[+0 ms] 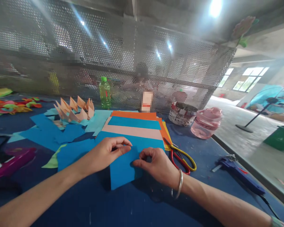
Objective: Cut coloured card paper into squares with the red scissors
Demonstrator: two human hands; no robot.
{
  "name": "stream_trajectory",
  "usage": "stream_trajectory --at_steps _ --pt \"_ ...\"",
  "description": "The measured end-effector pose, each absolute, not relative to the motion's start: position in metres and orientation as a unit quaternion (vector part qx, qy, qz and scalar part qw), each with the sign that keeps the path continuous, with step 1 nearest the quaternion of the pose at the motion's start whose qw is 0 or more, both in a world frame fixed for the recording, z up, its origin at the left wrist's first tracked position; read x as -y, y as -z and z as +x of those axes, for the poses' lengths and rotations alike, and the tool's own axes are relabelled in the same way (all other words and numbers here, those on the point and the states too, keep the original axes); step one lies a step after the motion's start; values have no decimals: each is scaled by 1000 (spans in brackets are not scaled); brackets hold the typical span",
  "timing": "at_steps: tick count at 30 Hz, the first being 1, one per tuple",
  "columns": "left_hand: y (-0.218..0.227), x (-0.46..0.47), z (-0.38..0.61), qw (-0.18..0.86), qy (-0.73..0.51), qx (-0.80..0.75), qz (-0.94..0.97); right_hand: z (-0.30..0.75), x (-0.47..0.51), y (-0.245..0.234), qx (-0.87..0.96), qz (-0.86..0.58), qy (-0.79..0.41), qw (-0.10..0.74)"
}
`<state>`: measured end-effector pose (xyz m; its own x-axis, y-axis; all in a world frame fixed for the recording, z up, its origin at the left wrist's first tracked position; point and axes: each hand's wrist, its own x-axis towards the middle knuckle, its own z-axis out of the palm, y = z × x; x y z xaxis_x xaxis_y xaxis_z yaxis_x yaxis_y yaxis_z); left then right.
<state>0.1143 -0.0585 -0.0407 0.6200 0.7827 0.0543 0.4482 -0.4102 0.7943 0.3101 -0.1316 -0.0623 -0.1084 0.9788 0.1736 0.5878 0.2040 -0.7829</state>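
Note:
Both hands pinch one piece of blue paper point(123, 175), which is tilted up in front of me over the table. My left hand point(109, 153) grips its upper edge with thumb and fingers. My right hand point(157, 164), with a silver bangle at the wrist, pinches the paper a little lower and to the right. Just beyond lies a stack of coloured sheets, with a pale pink strip point(132, 130) and a blue strip point(133, 122) over an orange sheet point(134, 115). Scissors point(182, 157) with red and yellow handles rest right of the stack.
A blue glue gun point(241, 175) lies at the right, a magenta tool point(19, 160) at the left. Behind stand a peach paper crown point(74, 110), a green bottle point(104, 93), a newspaper-covered bowl point(182, 114) and a pink bottle point(206, 123). A perforated metal screen point(123, 56) rises behind the table.

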Motion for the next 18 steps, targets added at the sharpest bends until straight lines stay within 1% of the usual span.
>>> stream_trajectory --at_steps 3,8,14,18 --pt "36 56 108 433 -188 -385 793 313 131 61 702 -574 -233 351" --pt "36 55 102 448 -144 -396 789 317 131 62 713 -574 -195 353" --pt "34 59 106 460 -169 -462 739 321 129 66 731 -557 -191 346" --pt "29 59 110 450 -195 -493 718 323 125 70 723 -551 -208 361"
